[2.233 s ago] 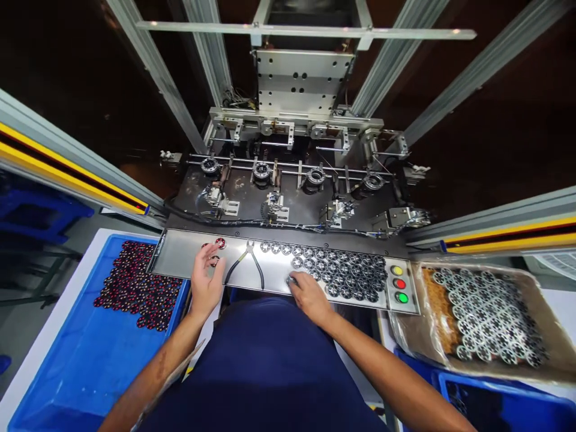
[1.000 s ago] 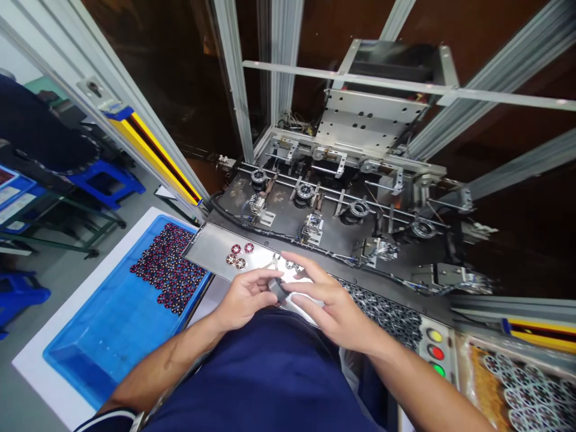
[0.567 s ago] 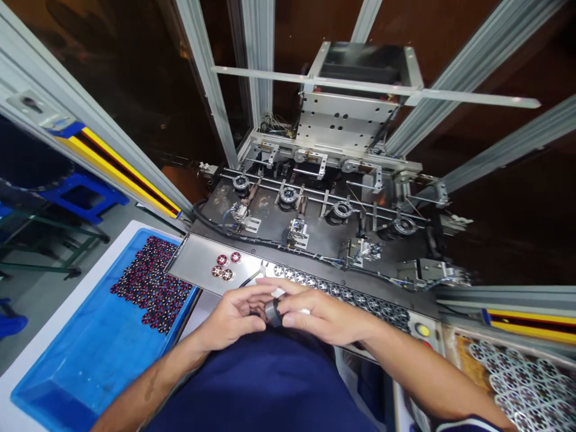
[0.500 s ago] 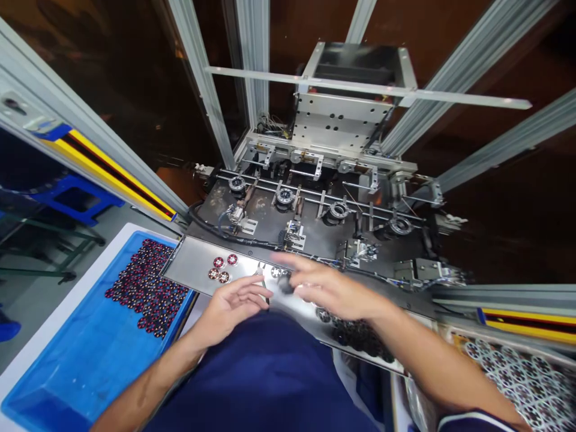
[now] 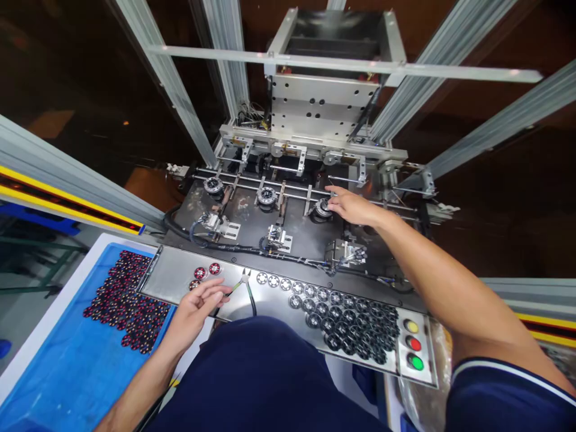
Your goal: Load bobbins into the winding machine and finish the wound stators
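Observation:
My right hand (image 5: 353, 207) reaches into the machine, fingers pinched on a small round part at the third fixture (image 5: 321, 210) on the black base. My left hand (image 5: 198, 306) rests on the steel shelf (image 5: 180, 276), fingers loosely spread, touching the black-handled pliers (image 5: 245, 288). Three wound red-and-copper parts (image 5: 204, 273) lie just beyond my left fingers. Several bare black-and-silver round cores (image 5: 346, 315) cover the shelf's right half.
Left of the shelf a blue tray (image 5: 67, 372) holds several wound parts (image 5: 121, 300). Yellow, red and green buttons (image 5: 411, 343) sit at the shelf's right end. Two more fixtures (image 5: 265, 197) stand left of my right hand. Aluminium frame rails and yellow guards flank the opening.
My hands were together over my lap holding a small part; my right hand has now carried it forward into the machine, and my left hand has dropped onto the shelf by the pliers.

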`<action>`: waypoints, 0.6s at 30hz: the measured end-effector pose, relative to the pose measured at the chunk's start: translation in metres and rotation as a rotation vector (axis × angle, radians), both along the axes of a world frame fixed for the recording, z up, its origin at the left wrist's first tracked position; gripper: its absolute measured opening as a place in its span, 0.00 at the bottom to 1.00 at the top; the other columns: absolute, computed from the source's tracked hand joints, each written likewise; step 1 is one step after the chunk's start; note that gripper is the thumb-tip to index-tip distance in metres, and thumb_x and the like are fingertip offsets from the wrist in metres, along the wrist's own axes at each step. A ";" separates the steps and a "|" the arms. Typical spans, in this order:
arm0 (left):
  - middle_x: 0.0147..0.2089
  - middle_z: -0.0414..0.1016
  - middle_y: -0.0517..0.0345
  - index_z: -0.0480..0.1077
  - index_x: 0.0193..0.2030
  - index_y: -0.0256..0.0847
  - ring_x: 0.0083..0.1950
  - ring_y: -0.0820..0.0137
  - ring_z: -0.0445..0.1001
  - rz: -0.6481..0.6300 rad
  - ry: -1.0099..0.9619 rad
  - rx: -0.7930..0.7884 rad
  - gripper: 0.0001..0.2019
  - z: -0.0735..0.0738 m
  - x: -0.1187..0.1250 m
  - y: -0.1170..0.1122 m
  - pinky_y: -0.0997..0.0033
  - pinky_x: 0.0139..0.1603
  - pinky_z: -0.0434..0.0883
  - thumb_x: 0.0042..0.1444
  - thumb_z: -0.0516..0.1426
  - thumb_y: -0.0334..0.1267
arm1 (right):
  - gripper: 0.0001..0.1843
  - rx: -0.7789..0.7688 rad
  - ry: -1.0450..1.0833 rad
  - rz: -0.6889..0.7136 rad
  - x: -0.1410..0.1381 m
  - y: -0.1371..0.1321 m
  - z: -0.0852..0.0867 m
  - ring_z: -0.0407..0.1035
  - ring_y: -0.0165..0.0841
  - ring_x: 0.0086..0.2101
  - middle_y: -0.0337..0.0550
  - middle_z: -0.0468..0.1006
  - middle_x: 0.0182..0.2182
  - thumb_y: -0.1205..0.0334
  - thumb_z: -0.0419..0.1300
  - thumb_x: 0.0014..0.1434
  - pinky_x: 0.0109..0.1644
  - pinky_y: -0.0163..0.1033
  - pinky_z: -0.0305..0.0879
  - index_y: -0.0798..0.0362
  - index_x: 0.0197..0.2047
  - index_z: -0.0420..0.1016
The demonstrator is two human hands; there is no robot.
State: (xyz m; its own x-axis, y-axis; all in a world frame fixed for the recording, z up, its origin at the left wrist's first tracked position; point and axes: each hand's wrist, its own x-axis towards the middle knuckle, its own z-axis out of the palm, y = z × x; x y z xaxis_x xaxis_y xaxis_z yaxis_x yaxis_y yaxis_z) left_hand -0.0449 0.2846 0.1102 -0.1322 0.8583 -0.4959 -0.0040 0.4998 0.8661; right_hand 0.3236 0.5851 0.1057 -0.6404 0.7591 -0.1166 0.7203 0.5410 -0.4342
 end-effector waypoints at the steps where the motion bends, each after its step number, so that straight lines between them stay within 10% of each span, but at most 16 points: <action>1: 0.48 0.80 0.47 0.68 0.55 0.37 0.45 0.65 0.79 0.003 0.006 -0.001 0.22 -0.001 0.000 0.001 0.66 0.50 0.72 0.58 0.61 0.46 | 0.17 -0.005 -0.010 0.005 0.000 0.000 -0.002 0.60 0.45 0.63 0.51 0.65 0.63 0.61 0.51 0.63 0.68 0.50 0.57 0.56 0.35 0.80; 18: 0.47 0.81 0.47 0.72 0.50 0.37 0.44 0.63 0.80 0.017 0.010 -0.029 0.22 -0.005 0.000 0.005 0.66 0.48 0.73 0.53 0.64 0.48 | 0.15 -0.033 -0.145 0.052 -0.007 0.017 -0.015 0.67 0.44 0.58 0.52 0.75 0.56 0.64 0.53 0.61 0.63 0.45 0.62 0.55 0.29 0.81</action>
